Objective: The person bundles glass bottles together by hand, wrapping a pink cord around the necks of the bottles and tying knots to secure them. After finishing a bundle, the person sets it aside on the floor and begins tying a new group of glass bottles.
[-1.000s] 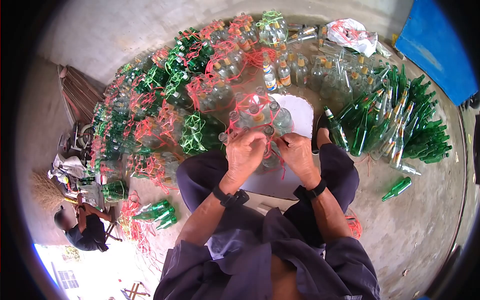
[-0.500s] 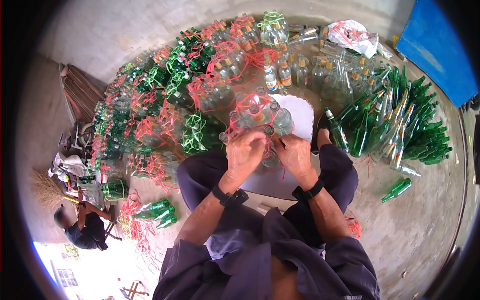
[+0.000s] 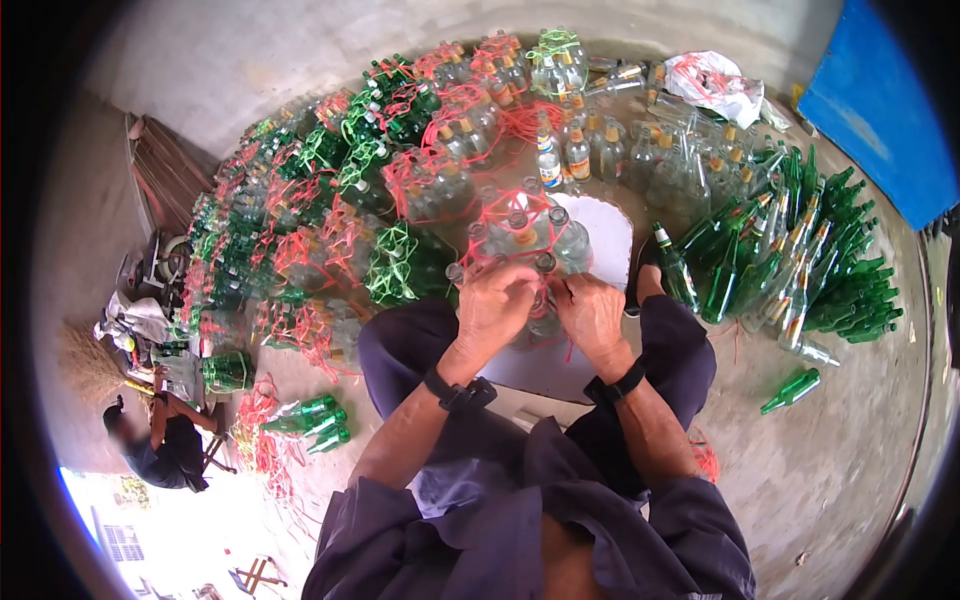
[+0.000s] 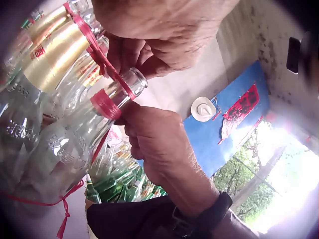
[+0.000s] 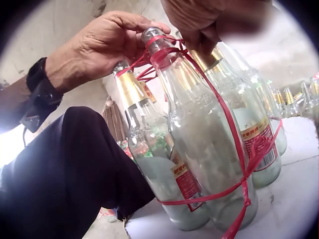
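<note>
A cluster of clear glass bottles stands upright, bound low around the bodies and at the necks with red plastic twine. My left hand is at the near bottle's neck, its curled fingers pinching the twine just behind that neck. From the other side my right hand pinches the twine beside the same neck, thumb and fingertips together. In the left wrist view a flat red band wraps this neck below the bare glass mouth. Fingertips of the right hand are partly hidden in the right wrist view.
The bottles stand on a white board between my knees. Bundled bottles crowd the left, loose green bottles heap on the right. One green bottle lies on the floor nearby. Another person sits at far left.
The head view has shifted slightly, so the surroundings sit a little lower. Both hands stay at the same bottle neck with nearly the same hold.
</note>
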The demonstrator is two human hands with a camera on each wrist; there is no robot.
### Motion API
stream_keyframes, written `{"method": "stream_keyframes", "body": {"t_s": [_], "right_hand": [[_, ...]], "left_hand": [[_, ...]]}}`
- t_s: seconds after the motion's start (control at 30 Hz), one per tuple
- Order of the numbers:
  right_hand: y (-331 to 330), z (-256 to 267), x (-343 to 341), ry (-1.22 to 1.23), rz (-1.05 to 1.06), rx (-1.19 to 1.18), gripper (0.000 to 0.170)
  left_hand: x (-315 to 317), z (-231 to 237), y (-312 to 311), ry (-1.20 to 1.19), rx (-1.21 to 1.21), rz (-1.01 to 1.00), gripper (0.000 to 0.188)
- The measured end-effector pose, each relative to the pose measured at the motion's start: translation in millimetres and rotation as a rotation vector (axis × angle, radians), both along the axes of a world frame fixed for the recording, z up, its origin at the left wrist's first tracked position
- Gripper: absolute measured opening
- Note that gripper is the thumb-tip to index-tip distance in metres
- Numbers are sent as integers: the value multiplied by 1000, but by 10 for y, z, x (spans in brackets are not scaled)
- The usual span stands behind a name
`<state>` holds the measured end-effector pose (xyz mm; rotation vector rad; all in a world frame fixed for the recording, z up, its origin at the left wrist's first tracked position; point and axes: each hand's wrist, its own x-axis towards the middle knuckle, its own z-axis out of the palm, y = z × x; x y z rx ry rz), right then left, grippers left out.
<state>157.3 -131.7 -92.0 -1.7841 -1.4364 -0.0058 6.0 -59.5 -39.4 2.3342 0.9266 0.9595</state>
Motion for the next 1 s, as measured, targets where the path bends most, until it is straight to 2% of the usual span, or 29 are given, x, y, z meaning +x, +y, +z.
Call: {"method": "stream_keyframes", "body": {"t_s": [0.27,0.37,0.53,0.63,0.7,0.77,0.83,0.9,0.97,1.0], "right_hand": [[5,-99,-41,-1,-55,-8,21],[7,-116,-45,-41,-56,-12,18],[21,-87,-51,-96,-32,-85,21],[37,-165,-12,6,-65,-100,28],[49,-190,0,190,-54,-111,36],[63,-198,-3,243,-76,-121,37],[89,-249,-13,323,-93,-99,40],[96,-252,-19,345,-93,-79,38],[98,-259,-32,369,-90,-63,35],[108,-250,-35,489,-66,-43,31]], "left_hand": [[44,-78,-10,2,76,57,9],[17,-121,13,49,230,54,9],[9,-136,-14,19,132,44,10],[-31,-60,-64,39,118,29,13],[-64,-30,-129,44,126,12,15],[-108,-16,-204,-64,40,25,22],[-195,76,-275,-70,112,39,25],[-336,197,-348,-37,207,80,31],[-525,241,-405,-64,168,100,30],[-629,254,-428,-92,134,120,30]]}}
